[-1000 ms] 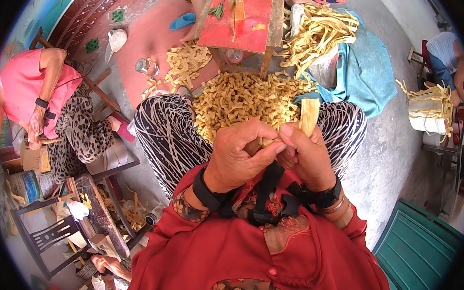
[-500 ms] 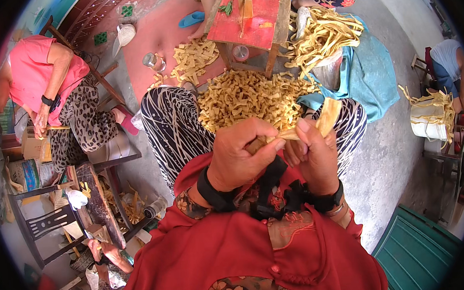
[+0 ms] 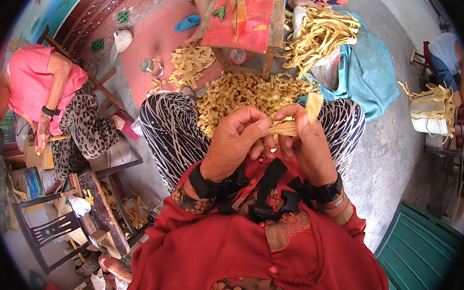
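Note:
A pale yellow, flat fibrous strip (image 3: pixel 313 106) stretches between my two hands in front of my chest. My left hand (image 3: pixel 234 142) pinches one end between thumb and fingers. My right hand (image 3: pixel 309 145) grips it farther along, and a wide loose end sticks up past its thumb. Part of the strip is hidden by my fingers. Just beyond my hands, between my knees, lies a heap of short folded yellow pieces (image 3: pixel 245 93) that look like the same material. Black straps circle both my wrists.
A red-topped low table (image 3: pixel 230 31) stands beyond the heap. Long yellow strips (image 3: pixel 323 30) spill over a pale container on a blue cloth (image 3: pixel 371 83). A glass jar (image 3: pixel 152 67) stands by more pieces (image 3: pixel 192 62). Left, a co-worker in pink (image 3: pixel 39 77) sits near wooden furniture.
My hands have opened a little and turned, with the strip still between them. The strip's loose end has shifted slightly to the left. The co-worker's hands at the left have moved slightly.

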Demonstrator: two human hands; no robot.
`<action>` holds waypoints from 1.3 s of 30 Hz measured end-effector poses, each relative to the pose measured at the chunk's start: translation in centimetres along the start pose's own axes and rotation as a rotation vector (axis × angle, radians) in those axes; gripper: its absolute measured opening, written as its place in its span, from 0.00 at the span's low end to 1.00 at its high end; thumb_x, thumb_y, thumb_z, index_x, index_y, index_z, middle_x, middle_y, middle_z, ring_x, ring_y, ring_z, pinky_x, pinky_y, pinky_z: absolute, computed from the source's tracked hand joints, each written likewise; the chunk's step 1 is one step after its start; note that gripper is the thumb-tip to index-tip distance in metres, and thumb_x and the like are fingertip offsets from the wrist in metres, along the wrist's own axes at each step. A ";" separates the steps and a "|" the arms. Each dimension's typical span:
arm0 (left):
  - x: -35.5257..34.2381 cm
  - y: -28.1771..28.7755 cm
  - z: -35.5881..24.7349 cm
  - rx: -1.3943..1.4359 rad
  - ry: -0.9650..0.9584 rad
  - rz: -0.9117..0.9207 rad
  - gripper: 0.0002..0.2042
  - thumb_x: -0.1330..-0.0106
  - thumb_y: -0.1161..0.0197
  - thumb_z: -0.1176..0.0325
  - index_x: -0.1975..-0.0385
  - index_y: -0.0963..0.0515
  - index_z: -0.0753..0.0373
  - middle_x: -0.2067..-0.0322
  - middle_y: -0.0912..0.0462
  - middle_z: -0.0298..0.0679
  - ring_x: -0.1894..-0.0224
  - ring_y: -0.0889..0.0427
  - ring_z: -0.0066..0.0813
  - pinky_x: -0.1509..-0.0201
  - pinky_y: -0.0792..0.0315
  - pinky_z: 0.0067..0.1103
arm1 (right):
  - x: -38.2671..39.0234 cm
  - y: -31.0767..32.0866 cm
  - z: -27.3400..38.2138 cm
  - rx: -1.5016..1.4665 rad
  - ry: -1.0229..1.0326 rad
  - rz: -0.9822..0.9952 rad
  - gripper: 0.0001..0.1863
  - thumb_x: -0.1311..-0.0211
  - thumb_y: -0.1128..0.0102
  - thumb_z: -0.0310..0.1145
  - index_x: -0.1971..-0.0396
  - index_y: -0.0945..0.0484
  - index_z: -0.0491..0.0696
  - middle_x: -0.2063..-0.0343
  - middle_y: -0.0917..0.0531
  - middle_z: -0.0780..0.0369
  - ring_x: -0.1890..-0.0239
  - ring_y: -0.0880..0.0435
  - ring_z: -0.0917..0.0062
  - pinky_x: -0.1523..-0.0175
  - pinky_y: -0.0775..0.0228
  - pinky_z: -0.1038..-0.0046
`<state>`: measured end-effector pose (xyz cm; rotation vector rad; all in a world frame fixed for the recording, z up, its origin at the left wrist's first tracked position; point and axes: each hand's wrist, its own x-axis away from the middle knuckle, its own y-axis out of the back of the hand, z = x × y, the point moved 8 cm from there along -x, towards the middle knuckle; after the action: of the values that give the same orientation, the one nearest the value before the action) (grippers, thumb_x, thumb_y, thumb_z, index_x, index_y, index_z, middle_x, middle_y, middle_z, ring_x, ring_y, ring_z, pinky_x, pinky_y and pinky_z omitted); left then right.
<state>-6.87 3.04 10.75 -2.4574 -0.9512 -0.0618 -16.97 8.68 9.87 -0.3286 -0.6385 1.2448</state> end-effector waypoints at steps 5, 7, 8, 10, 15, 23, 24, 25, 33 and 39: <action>-0.2 0.5 0.2 -0.041 0.006 -0.040 0.03 0.35 0.46 0.73 0.68 0.30 0.66 0.77 0.23 0.36 0.79 0.23 0.18 0.79 0.32 0.11 | -0.4 0.3 -0.1 0.131 0.025 -0.033 0.06 0.39 0.42 0.30 0.70 0.29 0.46 0.83 0.27 0.69 0.85 0.32 0.90 0.82 0.42 0.87; 0.0 0.8 -0.1 -0.039 -0.014 -0.067 0.03 0.36 0.46 0.75 0.68 0.30 0.66 0.77 0.23 0.36 0.78 0.22 0.19 0.77 0.30 0.12 | -0.4 0.1 -0.2 0.082 0.035 -0.032 0.06 0.40 0.42 0.30 0.71 0.29 0.46 0.83 0.27 0.69 0.85 0.32 0.90 0.82 0.42 0.87; 0.1 1.0 -0.3 -0.037 -0.034 -0.088 0.02 0.36 0.45 0.76 0.69 0.30 0.66 0.77 0.23 0.35 0.78 0.22 0.19 0.75 0.28 0.13 | -0.4 0.0 -0.2 0.034 0.050 -0.035 0.06 0.40 0.42 0.30 0.71 0.29 0.46 0.83 0.26 0.69 0.85 0.32 0.90 0.82 0.42 0.87; 0.4 1.2 -0.4 -0.050 -0.061 -0.106 0.02 0.37 0.45 0.76 0.69 0.31 0.66 0.77 0.23 0.35 0.78 0.22 0.19 0.74 0.26 0.13 | -0.2 -0.2 -0.1 0.031 0.037 -0.024 0.06 0.40 0.42 0.30 0.72 0.29 0.46 0.83 0.26 0.68 0.85 0.31 0.89 0.81 0.41 0.87; -0.1 2.4 -0.3 -0.069 -0.083 -0.130 0.02 0.36 0.45 0.76 0.68 0.30 0.67 0.77 0.24 0.35 0.77 0.22 0.18 0.72 0.25 0.14 | -1.6 0.1 -0.5 0.093 -0.007 -0.018 0.06 0.39 0.42 0.31 0.70 0.27 0.45 0.83 0.25 0.68 0.84 0.31 0.89 0.81 0.41 0.87; -3.8 4.8 -1.4 -0.143 -0.032 -0.184 0.06 0.37 0.44 0.75 0.63 0.24 0.68 0.75 0.23 0.32 0.76 0.26 0.15 0.70 0.27 0.13 | -6.1 0.7 0.5 0.253 0.024 -0.001 0.07 0.39 0.42 0.32 0.67 0.27 0.44 0.80 0.23 0.67 0.83 0.28 0.88 0.79 0.35 0.85; -4.3 5.1 -1.7 -0.187 -0.059 -0.176 0.05 0.37 0.44 0.75 0.64 0.24 0.68 0.75 0.23 0.33 0.76 0.25 0.16 0.70 0.28 0.13 | -6.7 0.6 0.7 0.260 0.029 0.004 0.07 0.39 0.42 0.32 0.67 0.27 0.44 0.80 0.23 0.67 0.83 0.28 0.88 0.79 0.35 0.85; -4.8 5.6 -1.7 -0.193 -0.056 -0.190 0.05 0.38 0.43 0.75 0.65 0.23 0.68 0.75 0.22 0.33 0.75 0.24 0.16 0.70 0.28 0.13 | -7.4 0.6 0.9 0.276 0.030 -0.020 0.07 0.40 0.41 0.31 0.67 0.27 0.44 0.80 0.23 0.67 0.83 0.28 0.88 0.79 0.35 0.86; -11.0 9.1 -4.6 -0.353 -0.179 -0.182 0.03 0.41 0.38 0.74 0.73 0.25 0.65 0.78 0.25 0.27 0.77 0.29 0.10 0.74 0.36 0.11 | -14.4 0.1 3.7 0.417 0.107 -0.048 0.06 0.43 0.37 0.30 0.73 0.24 0.45 0.82 0.24 0.70 0.85 0.31 0.91 0.81 0.41 0.87; -15.3 11.9 -7.0 -0.533 -0.267 -0.257 0.03 0.43 0.38 0.75 0.74 0.25 0.64 0.82 0.32 0.22 0.79 0.38 0.07 0.77 0.44 0.10 | -19.8 0.7 3.9 0.423 -0.012 -0.084 0.03 0.43 0.41 0.28 0.72 0.23 0.45 0.83 0.25 0.69 0.85 0.29 0.89 0.82 0.40 0.86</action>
<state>-9.86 -17.18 8.36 -2.8521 -1.5302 -0.0843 -23.41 -10.32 7.24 0.0574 -0.3806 1.2663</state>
